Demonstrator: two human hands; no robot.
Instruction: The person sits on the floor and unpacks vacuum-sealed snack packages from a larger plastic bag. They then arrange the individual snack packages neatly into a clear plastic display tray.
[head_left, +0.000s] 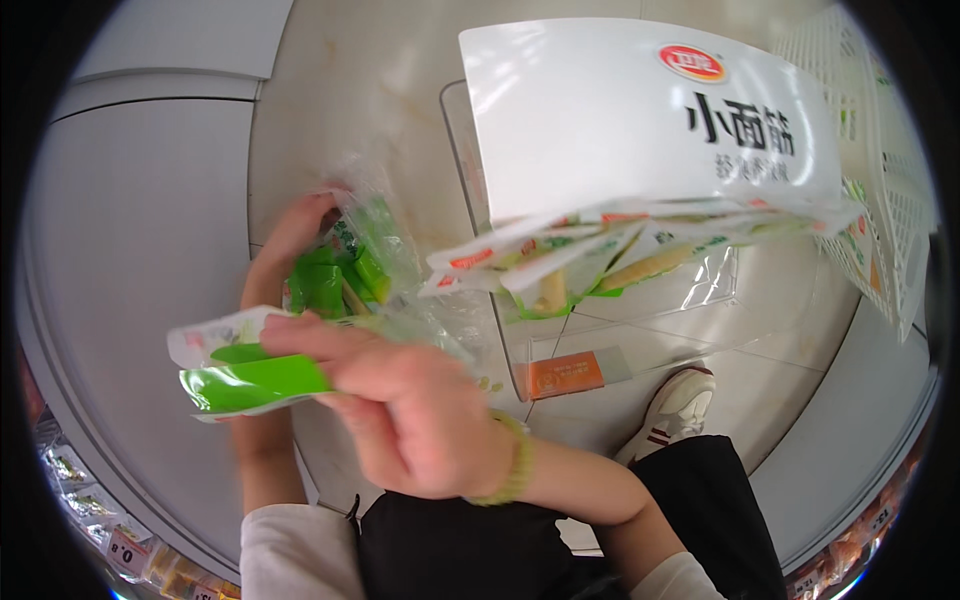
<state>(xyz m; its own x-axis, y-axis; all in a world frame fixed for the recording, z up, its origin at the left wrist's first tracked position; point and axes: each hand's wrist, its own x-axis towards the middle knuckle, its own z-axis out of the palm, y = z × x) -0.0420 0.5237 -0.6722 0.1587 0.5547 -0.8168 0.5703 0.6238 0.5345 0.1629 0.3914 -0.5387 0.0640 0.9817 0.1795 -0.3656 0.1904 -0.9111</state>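
My right hand (420, 405), with a yellow-green band at the wrist, pinches green-and-white snack packets (255, 382) in front of me. Beyond it, my left hand (307, 217) is at the rim of a clear plastic bag (390, 232), its fingers on the film. Green snack packets (319, 285) lie in that bag. To the right stands a clear plastic bin (517, 352) with a large white display card (645, 112) bearing printed writing. Several white-and-green packets (555, 289) lie below the card.
White perforated baskets (885, 247) stand at the right, with packets inside. An orange label (566, 375) is on the bin's near side. A grey cabinet (142, 262) borders the left. My shoe (679, 405) is on the tiled floor (592, 416); shelved packaged goods (90, 502) show at the lower left.
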